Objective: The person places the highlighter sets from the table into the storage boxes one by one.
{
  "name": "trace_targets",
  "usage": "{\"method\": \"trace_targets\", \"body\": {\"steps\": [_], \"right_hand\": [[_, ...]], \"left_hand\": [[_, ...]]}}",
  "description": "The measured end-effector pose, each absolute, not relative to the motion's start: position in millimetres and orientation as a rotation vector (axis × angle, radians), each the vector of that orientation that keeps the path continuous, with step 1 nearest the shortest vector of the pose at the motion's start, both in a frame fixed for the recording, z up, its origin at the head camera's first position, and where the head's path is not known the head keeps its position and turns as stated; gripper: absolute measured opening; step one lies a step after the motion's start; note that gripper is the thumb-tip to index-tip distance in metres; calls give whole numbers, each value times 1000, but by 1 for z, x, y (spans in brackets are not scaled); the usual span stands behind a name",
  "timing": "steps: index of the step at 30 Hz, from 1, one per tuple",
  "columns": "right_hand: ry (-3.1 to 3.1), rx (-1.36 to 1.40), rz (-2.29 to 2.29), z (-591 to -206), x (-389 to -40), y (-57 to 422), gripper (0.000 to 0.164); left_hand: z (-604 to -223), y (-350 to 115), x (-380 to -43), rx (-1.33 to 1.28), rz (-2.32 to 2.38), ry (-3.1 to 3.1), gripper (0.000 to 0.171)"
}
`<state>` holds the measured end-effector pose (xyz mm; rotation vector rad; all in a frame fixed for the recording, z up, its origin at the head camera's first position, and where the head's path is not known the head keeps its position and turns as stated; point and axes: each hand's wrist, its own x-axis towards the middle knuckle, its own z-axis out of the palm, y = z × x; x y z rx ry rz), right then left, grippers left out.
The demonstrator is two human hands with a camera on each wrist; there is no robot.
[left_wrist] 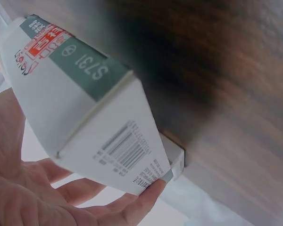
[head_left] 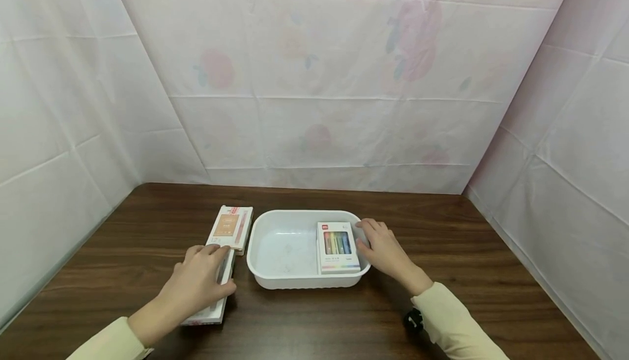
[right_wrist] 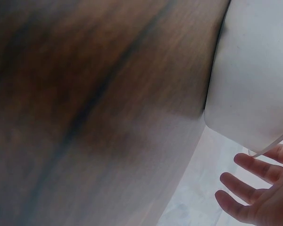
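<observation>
My left hand [head_left: 196,275] grips a white box [head_left: 211,313] lying on the table at the left. In the left wrist view the box [left_wrist: 127,141] shows a barcode on its end and a green band marked S731, with a fingertip at its edge. Just beyond lies another white box [head_left: 243,228] with an orange-brown panel. Inside the white plastic basin [head_left: 282,281], against its right side, a crayon-style box [head_left: 339,261] shows a row of coloured sticks. My right hand [head_left: 385,251] is at the basin's right rim, its fingers [right_wrist: 243,190] spread loosely beside the wall.
The dark wooden table [head_left: 467,294] is bounded by pale printed cloth [head_left: 319,76] at the back and both sides. A black round object [head_left: 413,320] shows by the right sleeve.
</observation>
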<state>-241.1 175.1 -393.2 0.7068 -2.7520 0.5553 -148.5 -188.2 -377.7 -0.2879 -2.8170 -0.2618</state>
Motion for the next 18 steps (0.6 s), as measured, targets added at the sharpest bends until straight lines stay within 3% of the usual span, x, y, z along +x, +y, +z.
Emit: {"method": "trace_targets", "body": {"steps": [18], "right_hand": [[-2778,689,547,-391,-242,174,36]], "left_hand": [[-341,-187,-161,-306,-293,-2772,59]]}}
